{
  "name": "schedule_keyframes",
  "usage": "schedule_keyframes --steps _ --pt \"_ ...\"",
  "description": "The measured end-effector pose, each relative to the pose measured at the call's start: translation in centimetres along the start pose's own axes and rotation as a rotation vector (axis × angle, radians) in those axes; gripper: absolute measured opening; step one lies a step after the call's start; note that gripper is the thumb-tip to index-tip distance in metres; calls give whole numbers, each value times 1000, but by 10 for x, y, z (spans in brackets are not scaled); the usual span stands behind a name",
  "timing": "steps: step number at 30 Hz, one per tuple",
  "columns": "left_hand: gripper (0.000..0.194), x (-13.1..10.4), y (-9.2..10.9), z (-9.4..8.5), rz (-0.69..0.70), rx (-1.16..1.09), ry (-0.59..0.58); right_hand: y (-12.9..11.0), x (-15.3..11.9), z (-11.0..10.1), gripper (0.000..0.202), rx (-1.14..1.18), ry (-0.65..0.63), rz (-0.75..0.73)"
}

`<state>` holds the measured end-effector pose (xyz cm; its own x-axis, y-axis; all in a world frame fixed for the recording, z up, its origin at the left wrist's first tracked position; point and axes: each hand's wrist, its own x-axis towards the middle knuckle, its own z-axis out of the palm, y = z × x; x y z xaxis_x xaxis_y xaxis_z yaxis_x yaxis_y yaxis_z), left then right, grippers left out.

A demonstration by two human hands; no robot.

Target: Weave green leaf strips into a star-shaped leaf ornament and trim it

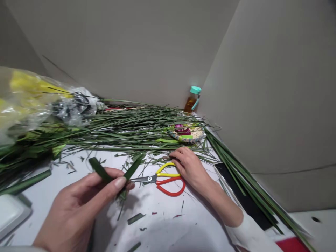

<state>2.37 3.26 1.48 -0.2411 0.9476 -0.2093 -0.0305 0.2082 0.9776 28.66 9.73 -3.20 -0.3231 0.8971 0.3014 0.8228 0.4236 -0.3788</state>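
Note:
My left hand pinches a folded green leaf strip between thumb and fingers, its two ends spreading upward in a V. Scissors with one yellow and one red handle lie on the white table surface, their tips reaching towards my left fingertips. Just beyond the yellow handle, my right hand rests low over the scraps with its fingers bent together; what is under its fingertips is too small to make out. Cut leaf bits are scattered around the scissors.
Long green stems span the back. A woven basket holds purple pieces. A bottle with a turquoise cap stands by the wall. Plastic-wrapped yellow material and a white box are left; long leaves lie right.

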Motion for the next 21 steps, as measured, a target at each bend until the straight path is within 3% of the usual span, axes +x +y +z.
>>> schedule_keyframes --steps 1,7,14,21 --pt "27 -3 2 2 -47 -48 -68 1 1 1 22 -18 -5 -5" --pt "24 -12 9 9 -124 -163 -71 0 5 7 22 -99 -24 -39" --pt "25 -9 4 7 -67 -58 -136 -1 5 9 27 -158 -52 -36" --pt "29 -9 -3 3 -111 -30 -218 -3 3 2 16 -145 72 -44"
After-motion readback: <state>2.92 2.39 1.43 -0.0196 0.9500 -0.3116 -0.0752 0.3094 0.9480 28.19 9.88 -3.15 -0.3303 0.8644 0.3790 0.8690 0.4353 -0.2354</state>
